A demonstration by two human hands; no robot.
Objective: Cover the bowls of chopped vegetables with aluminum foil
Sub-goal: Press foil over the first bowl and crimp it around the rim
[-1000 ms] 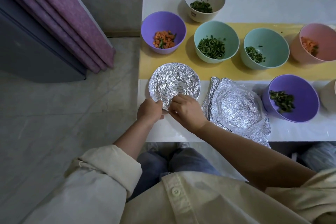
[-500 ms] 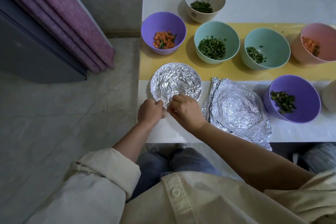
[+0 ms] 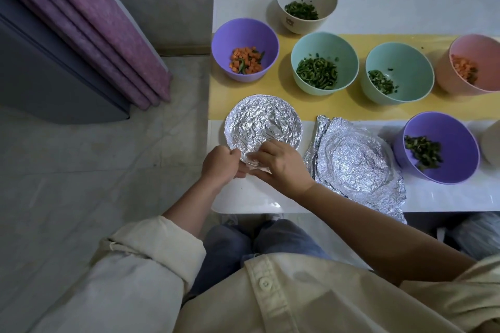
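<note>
Aluminum foil [image 3: 262,121] is drawn over the bowl at the near left corner of the table [image 3: 392,3], and your hands meet at its near edge. Your left hand [image 3: 220,162] has its fingers curled in, pinching the foil at the rim. Your right hand [image 3: 284,165] is curled as well, with thumb and fingers nipping the loose flap just beside the left.

The sheet looks thin and very light. It should hold whatever crease you give it, but it will likely tear if you pull hard. Take it at the overhanging edge, not on the stretched top, and fold it down against the bowl's wall in short presses. The bowl under it is probably light too, so steady it as you crimp.

Just right of your right hand lies the spare foil [image 3: 357,162], crumpled and domed. Lift it by a corner. Beyond it the purple bowl [image 3: 443,130] of chopped greens stands uncovered, as do the bowls farther back.
</note>
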